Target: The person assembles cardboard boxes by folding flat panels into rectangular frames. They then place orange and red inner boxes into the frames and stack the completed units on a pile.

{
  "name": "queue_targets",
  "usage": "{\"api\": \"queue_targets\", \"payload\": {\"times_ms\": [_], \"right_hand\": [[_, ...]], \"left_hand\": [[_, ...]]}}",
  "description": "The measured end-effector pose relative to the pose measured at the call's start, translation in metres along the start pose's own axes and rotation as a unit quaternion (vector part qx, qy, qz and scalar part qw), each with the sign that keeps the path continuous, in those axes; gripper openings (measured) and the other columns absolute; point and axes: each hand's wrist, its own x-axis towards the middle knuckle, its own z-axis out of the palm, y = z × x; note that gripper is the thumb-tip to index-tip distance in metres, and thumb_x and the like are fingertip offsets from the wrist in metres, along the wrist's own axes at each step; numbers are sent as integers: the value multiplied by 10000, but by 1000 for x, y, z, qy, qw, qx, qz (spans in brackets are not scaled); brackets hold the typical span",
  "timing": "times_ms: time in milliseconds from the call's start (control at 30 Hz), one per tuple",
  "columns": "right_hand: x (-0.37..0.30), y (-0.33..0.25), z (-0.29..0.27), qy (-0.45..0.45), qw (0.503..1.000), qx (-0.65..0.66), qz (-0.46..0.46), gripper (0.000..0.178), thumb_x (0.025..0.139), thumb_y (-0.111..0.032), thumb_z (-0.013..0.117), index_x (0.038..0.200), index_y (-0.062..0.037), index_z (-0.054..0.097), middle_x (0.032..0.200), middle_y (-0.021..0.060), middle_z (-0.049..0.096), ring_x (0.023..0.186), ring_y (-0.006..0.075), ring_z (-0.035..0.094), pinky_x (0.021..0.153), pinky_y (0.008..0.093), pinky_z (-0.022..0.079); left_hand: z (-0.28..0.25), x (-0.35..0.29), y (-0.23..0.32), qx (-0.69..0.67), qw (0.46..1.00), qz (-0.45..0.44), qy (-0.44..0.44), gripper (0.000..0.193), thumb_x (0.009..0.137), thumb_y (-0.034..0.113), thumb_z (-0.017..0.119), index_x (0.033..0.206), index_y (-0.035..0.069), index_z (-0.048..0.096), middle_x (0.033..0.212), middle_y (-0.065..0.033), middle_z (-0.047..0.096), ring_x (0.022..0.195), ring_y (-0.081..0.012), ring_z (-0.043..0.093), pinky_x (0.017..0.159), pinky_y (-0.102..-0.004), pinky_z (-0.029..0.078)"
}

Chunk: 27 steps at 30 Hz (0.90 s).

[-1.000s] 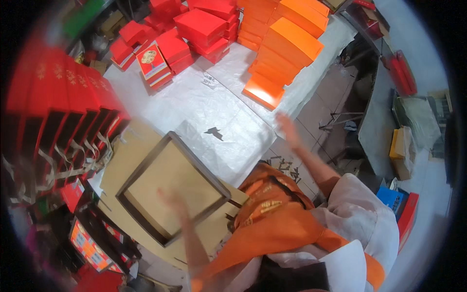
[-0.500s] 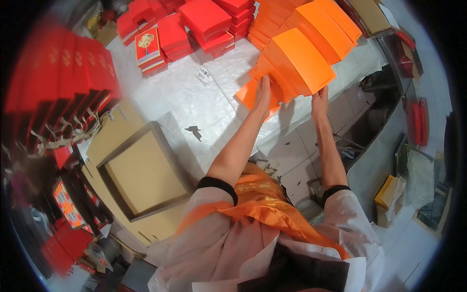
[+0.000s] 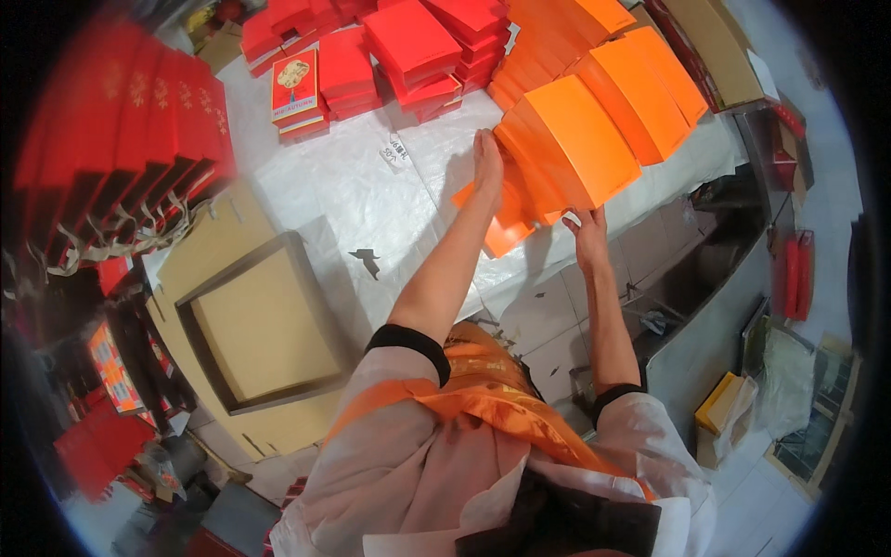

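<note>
A fanned row of orange boxes (image 3: 583,139) lies on the white-covered table in front of me, the frontmost with its broad smooth face turned up. My left hand (image 3: 488,169) rests along the left side of this row, its fingers stretched out flat. Below it, a flat orange flap or piece (image 3: 508,234) lies at the table's near edge. At the lower edge of the front box is my right hand (image 3: 589,234), thumb and fingers apart; whether it touches the box is hard to see.
More orange boxes (image 3: 642,88) stand behind, with red boxes (image 3: 413,42) piled to their left. Red bags with cloth handles (image 3: 172,111) stand at the far left, above a cardboard panel with a dark frame (image 3: 241,325). A metal cabinet edge (image 3: 691,339) runs along the right.
My right hand has come off the front box's right corner and moved left along its lower edge. My left hand has shifted slightly up and left. The view has tilted a little.
</note>
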Motion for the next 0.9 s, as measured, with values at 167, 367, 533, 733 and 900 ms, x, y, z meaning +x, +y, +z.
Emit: {"api": "queue_targets", "payload": {"times_ms": [167,367,533,733,900], "right_hand": [[3,10,13,-29,999,-13,2,317,845,-121,488,1157,-93,445,1060,41,540,857,132,559,695,283,442],[-9,11,3,-55,993,-107,19,312,838,-112,490,1141,-41,467,1064,58,543,847,142,565,658,279,437],[-14,-12,6,-103,993,-31,-42,479,919,-365,357,1275,-45,380,1263,88,443,1121,189,452,888,316,371],[6,-89,33,-293,951,4,-103,677,894,-573,269,1362,-84,293,1386,72,320,1291,202,280,1049,340,219],[-7,-89,65,-402,887,-218,-71,746,842,-622,383,1363,-96,289,1366,46,324,1274,190,276,1037,344,224]], "left_hand": [[-28,34,-17,23,1000,5,21,630,889,528,321,1329,79,291,1355,-109,334,1237,-257,313,1032,-397,219],[-26,-16,-14,-95,986,-16,133,491,872,479,432,1184,102,391,1106,-58,480,1005,-181,450,866,-337,376],[-66,-16,-38,-271,955,-3,118,409,834,473,503,1056,129,492,1029,-20,507,915,-143,482,782,-291,409],[-61,-12,-50,-313,943,112,-18,419,877,433,442,1131,105,505,1051,-22,549,929,-177,553,779,-308,474],[-95,-31,-54,-450,844,136,-258,450,928,346,408,1277,65,375,1248,-79,461,1122,-211,464,952,-355,410]]}}
